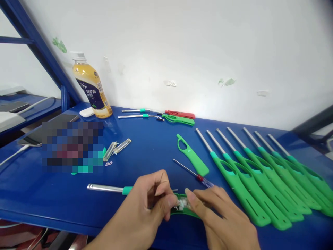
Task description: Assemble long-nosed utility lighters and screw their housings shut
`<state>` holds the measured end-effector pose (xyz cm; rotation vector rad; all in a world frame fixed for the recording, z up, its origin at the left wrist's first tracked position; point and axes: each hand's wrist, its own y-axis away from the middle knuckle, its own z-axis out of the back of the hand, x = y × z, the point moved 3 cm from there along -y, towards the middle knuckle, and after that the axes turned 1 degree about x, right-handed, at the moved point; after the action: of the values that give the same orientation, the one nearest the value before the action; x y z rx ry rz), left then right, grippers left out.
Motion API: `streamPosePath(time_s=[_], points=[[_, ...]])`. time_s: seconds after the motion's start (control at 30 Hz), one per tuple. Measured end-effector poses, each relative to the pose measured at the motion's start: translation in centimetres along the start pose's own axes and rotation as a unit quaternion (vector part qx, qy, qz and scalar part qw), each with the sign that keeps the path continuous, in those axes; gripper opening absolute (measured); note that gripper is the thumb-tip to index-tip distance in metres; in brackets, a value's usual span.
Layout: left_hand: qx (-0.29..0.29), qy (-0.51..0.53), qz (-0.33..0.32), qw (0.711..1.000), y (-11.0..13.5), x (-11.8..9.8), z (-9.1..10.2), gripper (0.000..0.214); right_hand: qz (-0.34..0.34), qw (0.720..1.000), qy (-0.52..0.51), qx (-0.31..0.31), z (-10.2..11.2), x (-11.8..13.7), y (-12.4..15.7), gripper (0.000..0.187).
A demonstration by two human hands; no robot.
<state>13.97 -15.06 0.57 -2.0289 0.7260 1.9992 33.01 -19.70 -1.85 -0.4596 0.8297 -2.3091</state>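
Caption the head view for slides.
Left hand and right hand on an open green utility lighter near seven assembled lighters.

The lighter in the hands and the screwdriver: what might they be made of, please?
Lighter: tube probably polished metal, from its bright highlights; green body likely smooth plastic, uniformly coloured. Screwdriver: shaft apparently metal, shiny grey; handle possibly clear plastic, looking see-through.

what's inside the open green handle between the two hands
Small white pieces show mid-way along the green handle, too small to identify. The left hand and right hand cover the rest of its inside.
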Motion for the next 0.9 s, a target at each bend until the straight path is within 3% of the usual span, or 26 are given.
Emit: streamPosePath(time_s=[0.17,0.3,0.43,0.53,0.6,0.67,0.9], points=[[0.038,-0.003,0.012,0.999,0.2,1.2,0.2,0.043,-0.021,1.000,0.003,-0.007,-0.1,0.0,0.1,0.029],[0.023,0.001,-0.008,1.000,0.0,0.4,0.3,0.048,-0.033,0.998,-0.054,0.003,0.1,-0.1,0.1,0.036],[-0.030,-0.086,-0.033,0.995,-0.2,-0.4,1.1,0.021,-0.110,0.987,-0.110,-0.027,0.6,-0.2,0.0,0.031],[-0.088,-0.287,-0.128,0.945,0.1,-0.3,2.4,0.017,-0.190,0.976,-0.103,-0.039,0.6,-0.4,0.1,0.019],[-0.101,-0.382,-0.195,0.898,0.5,0.2,3.0,0.020,-0.213,0.973,-0.088,-0.024,0.5,-0.4,0.1,0.018],[-0.085,-0.434,-0.212,0.871,0.8,0.7,3.3,0.023,-0.218,0.972,-0.081,-0.010,0.4,-0.5,0.0,0.017],[-0.014,-0.486,-0.162,0.859,0.8,1.1,2.9,0.030,-0.168,0.983,-0.067,0.024,0.0,-0.2,-0.1,0.012]])
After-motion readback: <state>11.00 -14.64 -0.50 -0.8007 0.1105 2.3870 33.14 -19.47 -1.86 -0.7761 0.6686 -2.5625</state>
